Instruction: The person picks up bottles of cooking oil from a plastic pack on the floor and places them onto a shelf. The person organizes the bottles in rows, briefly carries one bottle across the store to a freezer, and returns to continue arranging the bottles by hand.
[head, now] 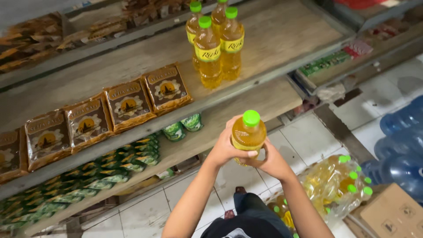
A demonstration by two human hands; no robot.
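A bottle of yellow cooking oil with a green cap [249,131] is held upright in front of the wooden shelves. My left hand [225,146] wraps around its left side, thumb across the front. My right hand [269,159] cups its lower right side from behind. Several matching oil bottles [214,46] stand together on the upper shelf [273,39], above and to the left of the held one. The bottle hides most of my right hand's fingers.
Brown snack packets [128,103] lie in a row along the upper shelf's front. Green sachets [110,174] fill the lower shelf. A clear plastic bag of more oil bottles [337,185] sits on the tiled floor beside a cardboard box [392,213]. Blue water jugs [403,145] stand at right.
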